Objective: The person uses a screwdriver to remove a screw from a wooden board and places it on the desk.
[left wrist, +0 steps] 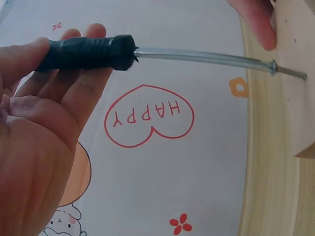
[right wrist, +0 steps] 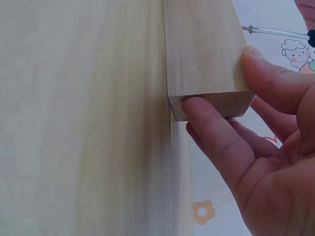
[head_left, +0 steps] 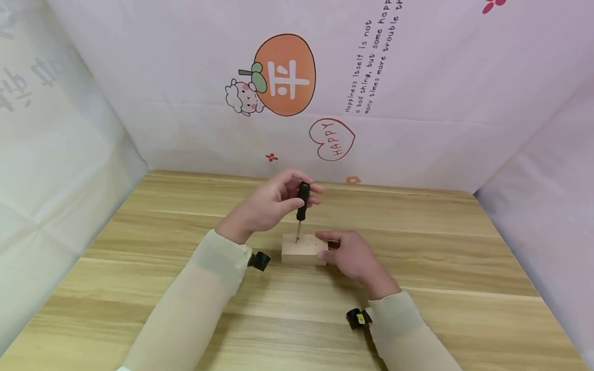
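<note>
My left hand (head_left: 271,203) holds a screwdriver (head_left: 302,201) by its black handle, thumb on one side and fingers on the other. The shaft points down, and its tip meets the head of a screw (left wrist: 291,72). That screw stands in the top of a pale wooden block (head_left: 301,252); how deep its point sits is hard to tell. Several small dark holes dot the block's top. At the block's right end my right hand (head_left: 355,257) grips it, the thumb at the upper edge and fingers against the end face, as the right wrist view shows.
The block lies on a wood-grain table (head_left: 162,288). Behind it rises a white printed cloth (head_left: 195,139), with more cloth at both sides. A small black wrist camera (head_left: 261,260) sits by the left cuff, another camera (head_left: 357,318) by the right.
</note>
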Demonstrator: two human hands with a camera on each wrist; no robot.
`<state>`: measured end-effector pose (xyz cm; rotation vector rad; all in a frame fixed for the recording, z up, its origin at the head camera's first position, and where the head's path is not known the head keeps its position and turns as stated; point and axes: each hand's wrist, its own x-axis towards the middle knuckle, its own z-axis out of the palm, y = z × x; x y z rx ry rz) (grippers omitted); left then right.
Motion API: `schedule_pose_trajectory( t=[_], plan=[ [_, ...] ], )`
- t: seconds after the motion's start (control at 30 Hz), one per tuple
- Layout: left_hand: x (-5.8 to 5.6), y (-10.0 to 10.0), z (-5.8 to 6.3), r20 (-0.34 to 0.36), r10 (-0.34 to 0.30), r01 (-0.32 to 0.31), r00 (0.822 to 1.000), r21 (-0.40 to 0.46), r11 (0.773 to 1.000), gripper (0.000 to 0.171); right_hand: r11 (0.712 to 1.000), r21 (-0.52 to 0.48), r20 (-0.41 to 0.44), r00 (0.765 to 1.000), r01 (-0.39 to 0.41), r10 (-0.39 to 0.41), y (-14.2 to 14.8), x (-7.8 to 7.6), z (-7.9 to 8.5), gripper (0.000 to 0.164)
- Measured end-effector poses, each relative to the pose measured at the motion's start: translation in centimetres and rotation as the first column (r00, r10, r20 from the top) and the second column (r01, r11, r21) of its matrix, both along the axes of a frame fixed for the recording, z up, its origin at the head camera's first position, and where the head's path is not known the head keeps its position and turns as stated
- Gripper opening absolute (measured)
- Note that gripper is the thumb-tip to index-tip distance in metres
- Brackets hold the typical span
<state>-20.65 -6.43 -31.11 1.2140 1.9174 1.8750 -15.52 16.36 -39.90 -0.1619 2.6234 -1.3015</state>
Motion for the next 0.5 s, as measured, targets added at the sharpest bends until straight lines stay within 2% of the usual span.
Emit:
schedule_pose_trajectory(
  t=[0.07,0.2,0.33,0.5],
  plan=[
    [-0.18,0.14,-0.13,-0.016,-0.01,0.01,1.0,-0.001,1.0,0.035,1.0,0.003,-0.005,1.0,-0.002,0.002,0.07,0.01,-0.06,0.04],
    [-0.35,0.16,-0.32,-0.008,0.031,-0.031,0.999,-0.015,0.999,0.04,1.0,0.015,-0.011,1.0,-0.001,0.001,0.02,0.06,0.01,0.041],
    [-0.29,0.11,-0.37,0.054,0.129,-0.128,0.99,-0.034,0.991,0.038,1.0,0.02,-0.004,1.0,0.001,-0.001,-0.16,0.07,0.06,0.042],
    [0.13,0.52,-0.55,0.106,0.257,-0.258,0.961,-0.004,0.966,0.038,1.0,0.017,0.001,1.0,-0.002,0.002,-0.18,0.0,-0.05,0.042]
  ],
)
